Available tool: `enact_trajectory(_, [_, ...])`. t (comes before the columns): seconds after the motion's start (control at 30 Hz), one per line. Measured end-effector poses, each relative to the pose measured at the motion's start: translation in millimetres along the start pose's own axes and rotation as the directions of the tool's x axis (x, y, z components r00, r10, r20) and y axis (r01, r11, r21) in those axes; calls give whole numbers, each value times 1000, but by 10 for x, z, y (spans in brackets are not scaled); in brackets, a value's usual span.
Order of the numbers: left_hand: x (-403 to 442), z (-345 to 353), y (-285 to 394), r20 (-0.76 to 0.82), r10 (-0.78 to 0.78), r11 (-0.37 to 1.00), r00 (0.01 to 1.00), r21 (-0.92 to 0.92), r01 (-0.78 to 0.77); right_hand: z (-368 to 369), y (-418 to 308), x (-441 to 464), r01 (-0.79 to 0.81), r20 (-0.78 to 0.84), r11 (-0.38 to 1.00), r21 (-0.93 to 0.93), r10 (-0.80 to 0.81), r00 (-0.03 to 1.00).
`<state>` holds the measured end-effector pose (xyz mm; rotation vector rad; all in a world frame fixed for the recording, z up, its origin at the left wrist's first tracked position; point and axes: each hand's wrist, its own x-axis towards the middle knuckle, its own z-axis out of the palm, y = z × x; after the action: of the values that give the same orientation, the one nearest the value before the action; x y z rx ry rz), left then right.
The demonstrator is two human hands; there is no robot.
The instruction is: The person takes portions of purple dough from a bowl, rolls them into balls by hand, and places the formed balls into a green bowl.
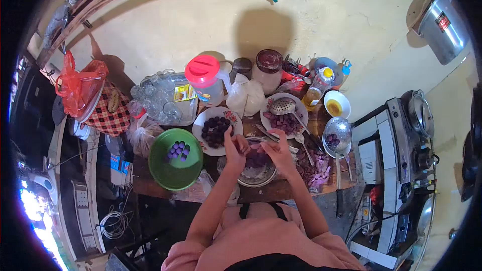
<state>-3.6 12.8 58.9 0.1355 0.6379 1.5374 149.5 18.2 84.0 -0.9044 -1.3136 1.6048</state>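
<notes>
My left hand (pixel 236 151) and my right hand (pixel 280 152) are raised over a metal bowl (pixel 258 184) holding purple dough (pixel 257 159). The fingers of my left hand are curled together, close to the rim of a floral plate (pixel 199 125) of dark purple balls (pixel 216 131). My right hand's fingers pinch towards the left hand; whatever lies between them is too small to make out. Left of the hands, a green basin (pixel 160 173) holds several lighter purple balls (pixel 177 151). A knife (pixel 263 129) lies just beyond the bowl.
A plate of purple pieces (pixel 283 122) with a skimmer (pixel 282 105) stands behind. Purple peelings (pixel 316 173) lie at right, near another skimmer (pixel 336 133). Along the back stand a red-lidded pitcher (pixel 206 83), a jar (pixel 268 73) and an oil bottle (pixel 316 93). A stove (pixel 399 140) is far right.
</notes>
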Motion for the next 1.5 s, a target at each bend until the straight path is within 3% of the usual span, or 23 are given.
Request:
enact_trajectory(0.07, [208,-333,-66,82,-103,994,991,-36,106,4,-53,26,-37,-49,999,25,38,998])
enact_trajectory(0.1, [280,-439,-92,125,-151,986,981,-50,158,1,-26,40,24,-56,998,-63,-27,998])
enact_trajectory(0.2, [106,55,-132,-140,-144,989,980,-5,145,28,67,64,173,-51,935,-309,-198,979])
enact_trajectory(0.27, [132,-44,-186,8,-196,974,981,-112,196,89,85,52,229,-35,866,-444,-272,962])
enact_trajectory(0.3, [127,-44,-171,84,-210,962,974,-162,221,100,90,50,275,-6,770,-576,-340,940])
enact_trajectory(0.37, [110,-23,-185,65,-236,950,970,-196,244,139,112,54,339,84,518,-785,-454,887])
enact_trajectory(0.47, [96,7,-210,-75,-225,972,971,-92,218,181,216,98,323,139,379,-867,-437,888])
enact_trajectory(0.5, [76,51,-192,-138,-206,979,969,-31,203,195,170,102,333,113,415,-847,-472,874])
enact_trajectory(0.57, [81,131,-125,-208,-225,973,952,-97,208,219,47,144,357,56,482,-800,-533,845])
enact_trajectory(0.6, [69,165,-97,-243,-236,969,941,-132,209,164,56,179,345,-7,577,-741,-520,854])
enact_trajectory(0.67, [164,-325,-16,-118,-284,944,952,-207,256,-70,117,246,312,-133,740,-596,-474,870])
enact_trajectory(0.7, [145,-386,70,-52,-304,928,951,-241,283,-166,139,261,209,-70,731,-650,-331,941])
enact_trajectory(0.77, [109,-443,98,-98,-218,962,971,-187,198,-312,231,270,20,23,652,-758,-4,1000])
enact_trajectory(0.9, [59,-382,182,-118,-157,977,980,-162,137,-171,479,275,274,264,271,-923,-72,962])
enact_trajectory(1.0, [29,-308,205,-152,-119,976,981,-198,88,-84,558,297,371,361,126,-920,-95,928])
enact_trajectory(1.1, [-24,-254,254,-203,-148,968,968,-230,100,-109,531,313,376,385,167,-911,22,923])
enact_trajectory(1.2, [21,-383,187,-140,-144,960,980,-260,104,-122,583,309,500,492,128,-857,-86,866])
enact_trajectory(1.3, [70,-513,118,-106,-174,927,979,-353,127,-202,784,353,476,479,234,-848,-46,877])
enact_trajectory(1.37, [64,-525,91,-101,-158,938,982,-328,117,-235,823,353,490,464,346,-800,-161,871])
enact_trajectory(1.43, [46,-434,84,-151,-130,952,980,-295,81,-234,810,357,395,357,558,-730,-181,916])
enact_trajectory(1.5, [15,-353,63,-258,-94,967,962,-255,26,-209,755,345,146,188,810,-568,-45,981])
